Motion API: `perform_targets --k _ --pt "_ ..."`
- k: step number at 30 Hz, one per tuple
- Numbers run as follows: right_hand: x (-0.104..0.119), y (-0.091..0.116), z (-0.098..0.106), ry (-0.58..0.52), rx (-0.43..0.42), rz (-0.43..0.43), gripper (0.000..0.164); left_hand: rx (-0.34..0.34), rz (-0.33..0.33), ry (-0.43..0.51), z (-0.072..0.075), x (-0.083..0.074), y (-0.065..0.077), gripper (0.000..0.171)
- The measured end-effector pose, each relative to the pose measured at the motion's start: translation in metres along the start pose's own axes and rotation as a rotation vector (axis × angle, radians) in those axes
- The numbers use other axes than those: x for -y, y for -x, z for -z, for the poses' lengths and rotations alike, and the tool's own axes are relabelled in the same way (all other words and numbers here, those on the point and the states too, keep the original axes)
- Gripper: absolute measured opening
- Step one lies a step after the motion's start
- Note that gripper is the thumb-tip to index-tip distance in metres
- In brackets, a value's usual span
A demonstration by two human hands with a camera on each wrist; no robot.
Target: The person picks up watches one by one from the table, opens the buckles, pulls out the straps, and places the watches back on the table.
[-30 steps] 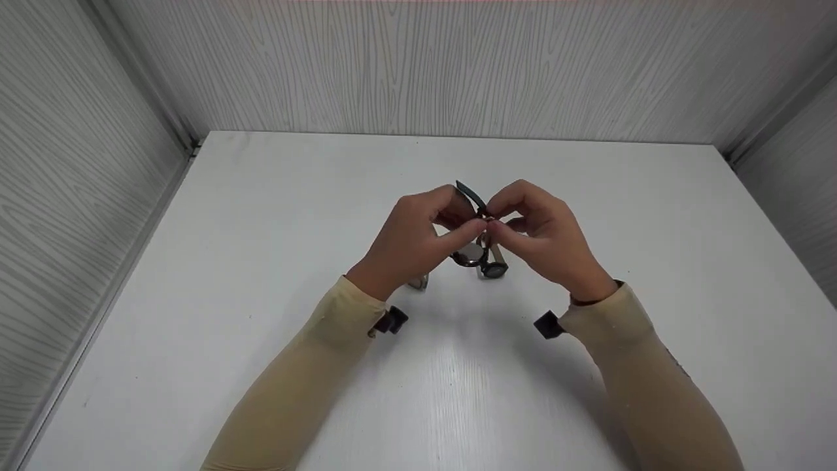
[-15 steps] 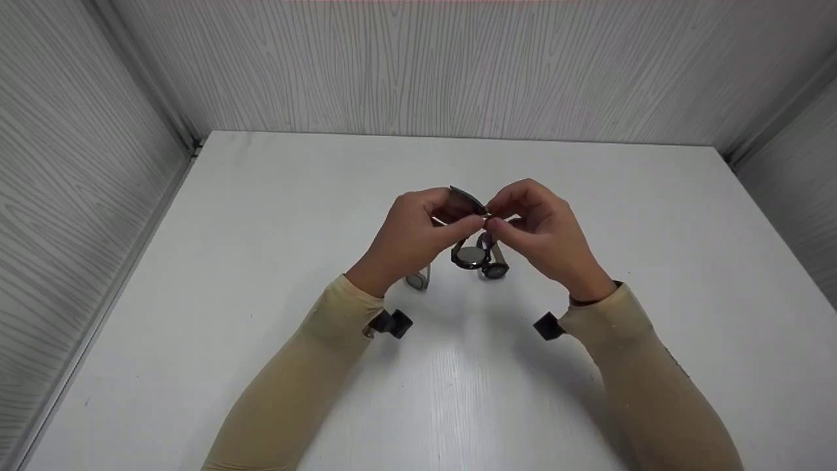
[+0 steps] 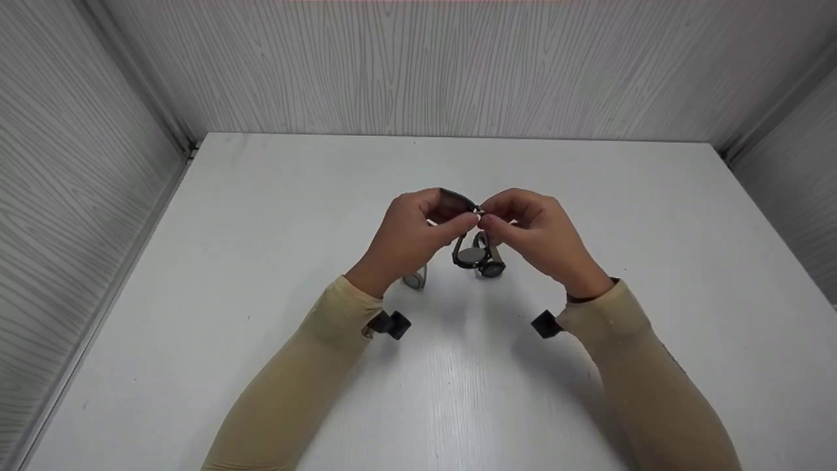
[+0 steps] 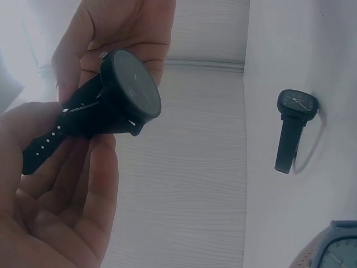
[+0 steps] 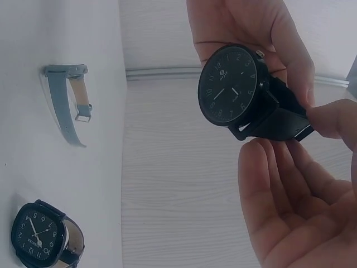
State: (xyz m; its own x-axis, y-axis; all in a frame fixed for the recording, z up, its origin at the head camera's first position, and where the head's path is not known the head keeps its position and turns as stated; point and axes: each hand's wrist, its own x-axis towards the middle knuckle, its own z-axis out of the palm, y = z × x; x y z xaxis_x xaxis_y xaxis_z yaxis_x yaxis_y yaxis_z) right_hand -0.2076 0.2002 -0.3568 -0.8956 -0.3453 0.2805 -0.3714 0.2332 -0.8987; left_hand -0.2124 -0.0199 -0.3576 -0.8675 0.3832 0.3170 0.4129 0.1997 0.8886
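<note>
A black wristwatch [image 3: 471, 255] with a round dark dial hangs from my two hands above the table. My left hand [image 3: 415, 229] pinches its strap between thumb and fingers; the punched strap end [image 4: 44, 146] sticks out past the thumb in the left wrist view. Fingertip to fingertip with it, my right hand [image 3: 539, 232] pinches the strap at the buckle [image 3: 479, 211]. The strap bends into a loop behind the watch case [image 5: 228, 86]. In the right wrist view the dial faces the camera, and fingers partly hide the strap.
On the white table [image 3: 294, 196], a squarish black watch [image 5: 36, 237] lies below my right hand. A watch with a grey-blue strap [image 5: 61, 106] lies below my left hand. Grey wood-grain panels [image 3: 418, 72] stand at the back and sides.
The strap end has tipped down and leftward against my left fingers. Both hands have drifted slightly left, and the round watch still hangs beneath them.
</note>
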Motion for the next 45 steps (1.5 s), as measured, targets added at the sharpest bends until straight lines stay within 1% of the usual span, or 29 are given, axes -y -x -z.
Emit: perform_targets --k 13,17,24,28,32,38,41,43,45 --pt "0.000 0.001 0.000 -0.016 0.006 -0.003 0.019 -0.011 0.006 0.012 0.002 -0.003 0.000 0.019" --pt "0.000 0.000 0.000 -0.016 0.006 0.001 0.017 -0.022 0.012 0.023 0.003 -0.003 0.000 0.020" --pt "0.000 0.000 0.000 -0.033 0.005 -0.002 0.012 -0.086 0.020 0.077 0.007 -0.002 0.000 0.022" --pt "-0.001 0.000 0.002 -0.008 0.000 -0.012 0.012 -0.131 0.023 0.115 0.008 -0.001 0.000 0.022" --pt "-0.003 -0.001 0.003 0.012 -0.012 -0.028 0.012 -0.169 0.016 0.122 0.010 0.000 0.000 0.023" --pt "-0.005 -0.002 0.004 0.019 -0.037 -0.041 0.013 -0.212 -0.001 0.119 0.012 0.003 -0.002 0.023" --pt "-0.006 -0.002 0.005 0.017 -0.055 -0.045 0.015 -0.222 -0.015 0.109 0.014 0.005 -0.002 0.025" --pt "-0.007 -0.003 0.005 0.016 -0.068 -0.050 0.016 -0.226 -0.017 0.089 0.014 0.006 -0.003 0.026" --pt "-0.008 -0.004 0.005 0.020 -0.079 -0.054 0.017 -0.228 -0.014 0.043 0.015 0.007 -0.003 0.027"
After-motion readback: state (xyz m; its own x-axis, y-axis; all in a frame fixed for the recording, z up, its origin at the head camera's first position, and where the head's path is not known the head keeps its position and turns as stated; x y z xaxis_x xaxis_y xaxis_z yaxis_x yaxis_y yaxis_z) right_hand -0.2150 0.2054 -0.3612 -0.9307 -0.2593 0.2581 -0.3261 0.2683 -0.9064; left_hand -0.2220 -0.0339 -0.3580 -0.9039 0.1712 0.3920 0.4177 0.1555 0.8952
